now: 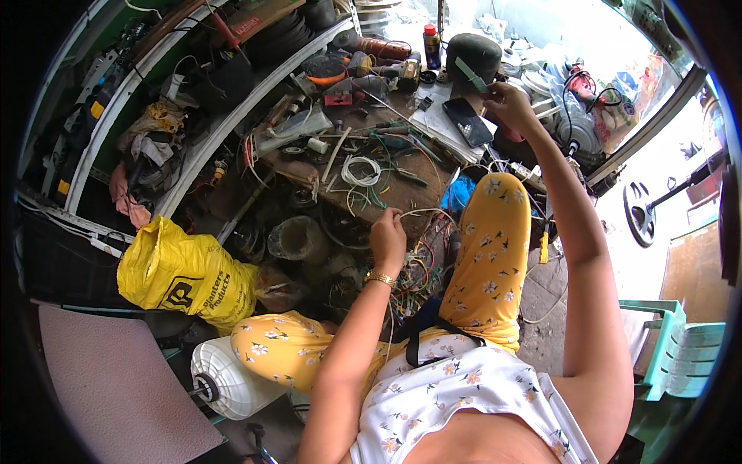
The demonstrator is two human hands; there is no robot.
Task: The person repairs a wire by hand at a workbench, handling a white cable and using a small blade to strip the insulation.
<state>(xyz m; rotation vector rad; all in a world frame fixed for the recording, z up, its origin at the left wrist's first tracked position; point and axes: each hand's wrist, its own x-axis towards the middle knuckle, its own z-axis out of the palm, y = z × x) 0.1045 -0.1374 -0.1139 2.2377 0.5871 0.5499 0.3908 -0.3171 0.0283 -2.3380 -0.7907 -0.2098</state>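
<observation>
We sit at a cluttered wooden bench (402,197) under curved shelves (193,100). Our left hand (388,238) pinches a thin wire (421,212) at the bench's near edge. Our right hand (510,104) grasps a flat blade (469,74) above the phone (468,121). A yellow bag (182,274) lies left.

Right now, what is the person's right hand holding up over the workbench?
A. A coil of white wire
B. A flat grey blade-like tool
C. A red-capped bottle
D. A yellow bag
B: the right hand is raised over the workbench and grips a flat grey blade-like tool, while the yellow bag, the red-capped bottle and the white wire coil all lie apart from it.
</observation>
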